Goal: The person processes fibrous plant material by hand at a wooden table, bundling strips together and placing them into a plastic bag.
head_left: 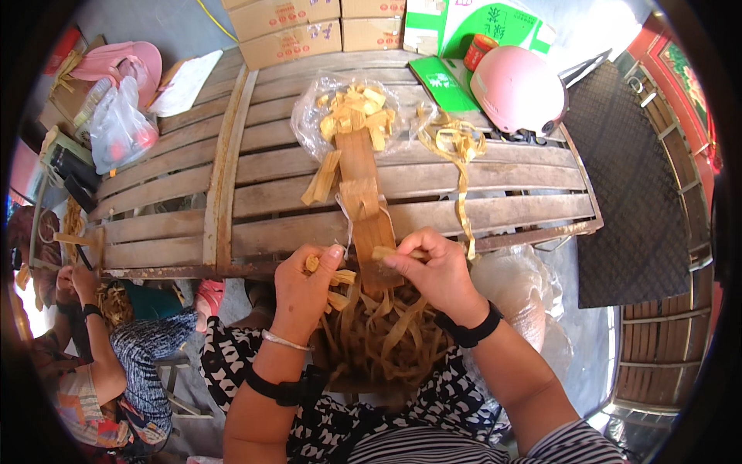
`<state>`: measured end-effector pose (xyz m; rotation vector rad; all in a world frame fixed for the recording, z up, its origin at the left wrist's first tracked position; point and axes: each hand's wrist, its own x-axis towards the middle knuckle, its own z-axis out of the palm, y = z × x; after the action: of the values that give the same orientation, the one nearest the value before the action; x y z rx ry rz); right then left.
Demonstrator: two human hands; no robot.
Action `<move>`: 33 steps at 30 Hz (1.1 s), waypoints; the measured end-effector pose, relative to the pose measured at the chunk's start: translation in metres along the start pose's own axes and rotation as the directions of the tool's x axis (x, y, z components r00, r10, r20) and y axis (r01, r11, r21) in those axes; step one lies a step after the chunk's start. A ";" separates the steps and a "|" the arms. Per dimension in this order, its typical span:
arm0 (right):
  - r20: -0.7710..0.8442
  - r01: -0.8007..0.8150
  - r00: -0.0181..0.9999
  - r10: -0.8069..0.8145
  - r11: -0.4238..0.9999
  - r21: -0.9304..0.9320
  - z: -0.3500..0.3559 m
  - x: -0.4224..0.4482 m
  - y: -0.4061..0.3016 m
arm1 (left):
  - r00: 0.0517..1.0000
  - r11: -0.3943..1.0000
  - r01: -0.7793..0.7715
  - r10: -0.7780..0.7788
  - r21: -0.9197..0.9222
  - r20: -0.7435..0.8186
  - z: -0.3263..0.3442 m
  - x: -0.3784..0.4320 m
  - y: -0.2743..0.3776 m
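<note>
My left hand [304,290] is closed around several folded yellow plant-fibre strips [343,277], their ends poking out between the fingers. Between the thumb and fingers of my right hand [432,264] is a short yellowish strip [391,253], held over the lower end of a narrow wooden board [364,232]. A raised wooden piece [362,200] and white cord sit on the board. Its far end reaches a clear plastic bag [307,124] heaped with yellow folded pieces [353,110]. Below my hands, long brown curled strips [394,336] lie in a pile at my lap.
A slatted table [290,197] spans the front. Flat strips [322,178] lie left of the board; a tangled yellow ribbon [461,174] lies right. Cardboard boxes [290,43], a pink helmet [516,90] and a plastic bag [122,130] stand farther off. Another person [104,371] sits at left.
</note>
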<state>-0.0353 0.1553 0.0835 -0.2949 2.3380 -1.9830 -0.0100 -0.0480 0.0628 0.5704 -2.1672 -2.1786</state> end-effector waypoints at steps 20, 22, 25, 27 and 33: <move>0.642 -0.671 0.587 0.493 0.740 0.045 -0.002 -0.020 -0.034 | 0.681 0.650 -0.681 0.389 0.339 0.621 -0.004 -0.047 0.042; 0.728 -0.780 0.512 0.456 0.601 0.173 -0.001 -0.025 -0.025 | 0.586 0.472 -0.808 0.579 0.352 0.567 -0.001 -0.046 0.036; 0.698 -0.806 0.576 0.426 0.440 0.396 0.011 -0.030 -0.027 | 0.522 0.395 -0.850 0.712 0.347 0.469 0.003 -0.048 0.025; 0.459 -0.617 0.783 0.420 0.620 0.484 0.012 -0.029 -0.029 | 0.626 0.483 -0.772 0.690 0.413 0.363 0.005 -0.047 0.024; 0.346 0.058 0.935 -0.079 0.996 0.071 0.002 -0.029 -0.021 | 0.826 0.677 -0.548 0.346 0.492 0.444 0.002 -0.046 0.024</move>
<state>-0.0047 0.1553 0.1019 -0.6733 2.0682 -1.8424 0.0264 -0.0345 0.0967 -0.3612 -2.7824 -1.3596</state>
